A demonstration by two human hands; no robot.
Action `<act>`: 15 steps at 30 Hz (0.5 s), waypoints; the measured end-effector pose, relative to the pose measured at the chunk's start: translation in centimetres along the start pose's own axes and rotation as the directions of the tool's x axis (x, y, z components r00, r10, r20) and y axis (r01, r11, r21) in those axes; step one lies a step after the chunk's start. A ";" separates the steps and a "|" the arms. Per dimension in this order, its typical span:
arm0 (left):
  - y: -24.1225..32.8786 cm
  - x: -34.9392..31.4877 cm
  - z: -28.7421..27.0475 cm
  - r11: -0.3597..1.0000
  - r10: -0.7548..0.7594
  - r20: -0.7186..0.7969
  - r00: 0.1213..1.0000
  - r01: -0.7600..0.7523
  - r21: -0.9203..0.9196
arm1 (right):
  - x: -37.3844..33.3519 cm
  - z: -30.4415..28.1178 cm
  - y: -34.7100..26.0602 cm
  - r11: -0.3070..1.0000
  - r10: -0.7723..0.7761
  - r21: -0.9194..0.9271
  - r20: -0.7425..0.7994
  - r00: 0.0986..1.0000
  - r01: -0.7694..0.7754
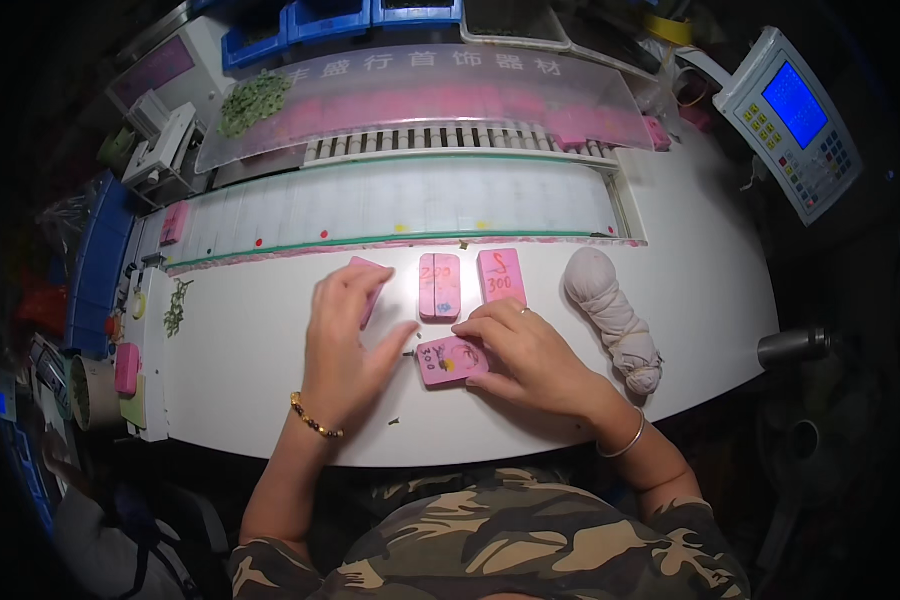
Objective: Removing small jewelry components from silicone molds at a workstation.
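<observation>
On the white table, my right hand (530,365) closes on a pink rubber mold block (442,364) with dark writing and a drawing on its top, thumb on the near edge and fingers on the far one. My left hand (342,345) is open beside it, its thumb stretched toward that block. Its fingers lie over another pink mold block (369,268), which they partly hide. Between and beyond my hands stands a pink block split down its middle (439,287), with orange writing. A further pink block (501,275) with red writing lies just beyond my right fingers.
A twisted white cloth bundle (612,320) lies right of my hand. Beyond the blocks runs a white conveyor (400,200) with a green edge, under a clear cover (370,85). A control panel (805,120) stands far right. Green scraps (176,307) lie at left, near blue bins (100,270).
</observation>
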State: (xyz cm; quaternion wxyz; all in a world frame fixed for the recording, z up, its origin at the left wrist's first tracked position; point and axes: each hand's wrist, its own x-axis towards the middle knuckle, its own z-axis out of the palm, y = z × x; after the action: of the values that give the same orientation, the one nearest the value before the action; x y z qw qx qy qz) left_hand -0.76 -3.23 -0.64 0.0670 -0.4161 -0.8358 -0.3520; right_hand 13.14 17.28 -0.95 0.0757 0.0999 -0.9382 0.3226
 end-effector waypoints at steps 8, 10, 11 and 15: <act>2.5 -1.2 1.6 0.890 0.146 0.295 0.944 0.005 -0.455 | 0.7 -1.5 -1.9 0.924 0.087 0.382 -0.177 0.980 -0.013; 2.8 -1.2 1.7 0.705 0.043 0.399 0.916 0.255 -0.662 | 0.6 -1.3 -2.7 0.855 0.144 0.518 -0.258 0.955 0.011; 3.2 -0.9 1.4 0.705 0.046 0.399 0.916 0.254 -0.663 | 0.6 -1.0 -2.7 0.856 0.145 0.517 -0.260 0.955 0.011; 3.1 -0.6 1.6 0.204 -0.004 0.468 0.884 0.458 -0.865 | 0.3 -0.5 -3.0 0.774 0.133 0.606 -0.438 0.889 0.183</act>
State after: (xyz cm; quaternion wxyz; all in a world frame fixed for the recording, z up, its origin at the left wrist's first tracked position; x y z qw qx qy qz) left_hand 2.25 -1.33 -0.42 -0.4132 -0.2915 -0.4907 -0.7095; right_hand 13.61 15.29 1.28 0.2607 0.0536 -0.7283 0.6315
